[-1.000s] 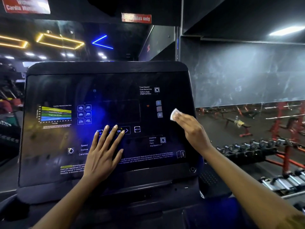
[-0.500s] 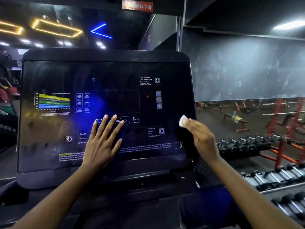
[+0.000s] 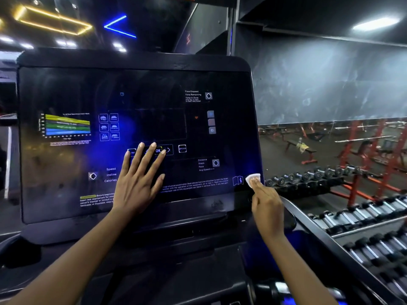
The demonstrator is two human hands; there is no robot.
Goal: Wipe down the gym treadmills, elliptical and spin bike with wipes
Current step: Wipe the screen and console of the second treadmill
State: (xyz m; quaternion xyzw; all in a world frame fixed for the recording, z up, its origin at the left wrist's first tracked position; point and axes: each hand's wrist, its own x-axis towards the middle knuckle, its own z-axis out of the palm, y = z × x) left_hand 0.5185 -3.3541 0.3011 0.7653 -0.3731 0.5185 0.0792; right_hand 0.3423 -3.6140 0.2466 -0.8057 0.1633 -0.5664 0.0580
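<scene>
A person's left hand (image 3: pixel 136 183) lay flat, fingers spread, on the dark treadmill screen (image 3: pixel 66 95). The right hand (image 3: pixel 266 205) pressed a white wipe (image 3: pixel 252 178) under straight fingers against the screen's lower right edge, with dumbbell racks (image 3: pixel 330 216) beyond.

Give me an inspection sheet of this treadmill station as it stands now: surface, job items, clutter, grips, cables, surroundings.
Surface: treadmill console screen, lit, with a smudge near its lower edge.
Job's things: white wipe at the console's lower right edge.
Clutter: nothing seen.
Grips: left hand lies flat on the screen, fingertips by the OK key; right hand presses the wipe with straight fingers.
Cables: nothing seen.
Surroundings: dumbbell racks to the right, red-framed bench beyond.
</scene>
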